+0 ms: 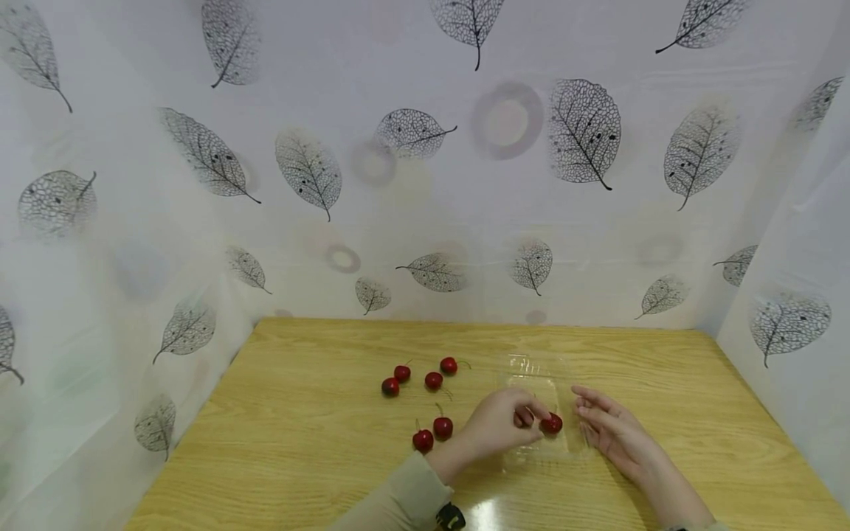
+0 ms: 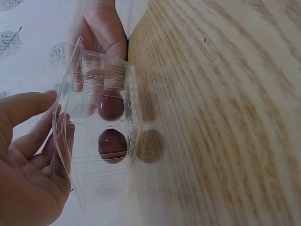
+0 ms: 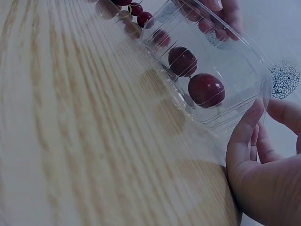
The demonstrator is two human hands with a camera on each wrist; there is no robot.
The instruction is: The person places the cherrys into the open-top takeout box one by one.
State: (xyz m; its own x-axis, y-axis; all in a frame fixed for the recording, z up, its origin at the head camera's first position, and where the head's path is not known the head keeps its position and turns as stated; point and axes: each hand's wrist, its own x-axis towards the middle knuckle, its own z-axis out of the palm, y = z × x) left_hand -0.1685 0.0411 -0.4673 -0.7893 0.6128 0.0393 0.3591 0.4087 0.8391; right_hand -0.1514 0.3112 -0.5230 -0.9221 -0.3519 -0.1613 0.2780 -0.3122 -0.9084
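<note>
From the head camera, your left hand [image 1: 499,426] is above the near half of the wooden table [image 1: 299,442], at the left side of a clear plastic box [image 1: 541,383]. Its fingers are curled and they pinch one red cherry [image 1: 552,422] over the box. Your right hand [image 1: 614,428] lies at the right side of the box with straight, relaxed fingers that touch its wall; it grips nothing. Six more cherries lie on the table to the left of the box: a loose group of four [image 1: 420,376] nearer the far edge, and a pair [image 1: 433,434] just beside your left wrist.

From the left wrist camera, the clear plastic box [image 2: 101,136] stands on the table [image 2: 221,122] with two cherries [image 2: 112,142] seen through its wall. Your left hand's fingers [image 2: 28,155] are at the near wall, and your right hand [image 2: 101,33] is behind the far one.

From the right wrist camera, the box [image 3: 211,70] shows two cherries [image 3: 206,89] inside. Your right hand's fingers [image 3: 247,136] rest straight against its corner. The loose cherries [image 3: 136,12] appear at the top, behind the box.
</note>
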